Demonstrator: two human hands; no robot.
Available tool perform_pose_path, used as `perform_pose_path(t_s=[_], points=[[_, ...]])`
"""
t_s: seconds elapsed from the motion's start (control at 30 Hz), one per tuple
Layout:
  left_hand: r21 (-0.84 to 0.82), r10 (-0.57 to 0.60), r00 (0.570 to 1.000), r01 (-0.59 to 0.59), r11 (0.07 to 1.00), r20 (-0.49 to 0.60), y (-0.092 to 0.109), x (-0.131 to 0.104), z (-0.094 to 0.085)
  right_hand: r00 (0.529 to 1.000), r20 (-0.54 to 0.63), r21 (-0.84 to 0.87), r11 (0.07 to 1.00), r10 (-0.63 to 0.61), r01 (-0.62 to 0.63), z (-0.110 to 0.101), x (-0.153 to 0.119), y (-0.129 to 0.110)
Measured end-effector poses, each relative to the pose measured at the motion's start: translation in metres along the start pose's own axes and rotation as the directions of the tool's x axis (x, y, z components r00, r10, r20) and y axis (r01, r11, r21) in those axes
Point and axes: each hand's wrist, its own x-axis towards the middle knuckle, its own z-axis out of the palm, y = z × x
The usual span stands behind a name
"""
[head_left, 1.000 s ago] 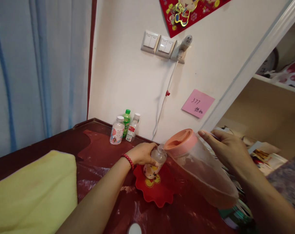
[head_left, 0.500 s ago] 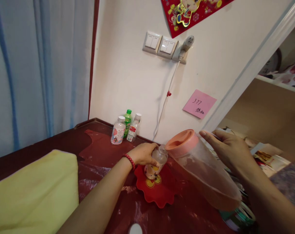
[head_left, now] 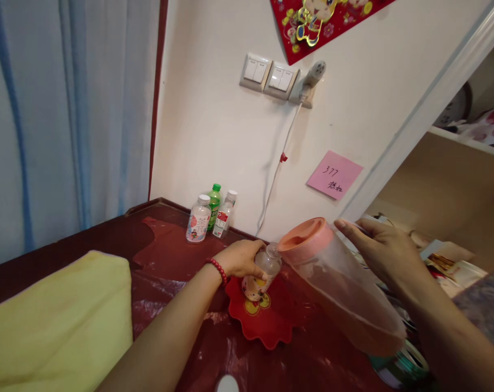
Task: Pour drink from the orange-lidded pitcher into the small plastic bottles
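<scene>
My left hand [head_left: 242,258], with a red bead bracelet at the wrist, is wrapped around a clear bottle [head_left: 270,263] with no cap on. The bottle leans a little over a red scalloped tray [head_left: 267,324] with a yellow print. On the right, my right hand [head_left: 383,250] grips a large translucent pitcher [head_left: 340,288]; its handle is mostly hidden by the hand. The pitcher is tipped to the left, so its pink lid [head_left: 304,238] is right beside the bottle's mouth. Brownish liquid lies along the pitcher's low side. Whether any liquid passes between them I cannot tell.
Against the wall stand a white-capped bottle [head_left: 198,220], a green bottle [head_left: 214,204] and a small clear bottle [head_left: 222,220]. A yellow cloth [head_left: 63,321] lies at left. A white cap [head_left: 227,384] is at the near edge, a green can [head_left: 406,365] at lower right.
Almost nothing differs. Both hands, the bottle and the tilted pitcher keep their places, apart from a very slight shift of the whole view.
</scene>
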Motion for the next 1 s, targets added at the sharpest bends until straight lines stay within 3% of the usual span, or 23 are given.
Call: perform_pose_path(t_s=[1.0], points=[[-0.018,0.022,1.000,-0.022,1.000,-0.002,-0.0036,0.0000,0.0012,1.000,0.009,-0.015,1.000,-0.009,0.009,-0.0005,0.0019,-0.0012]])
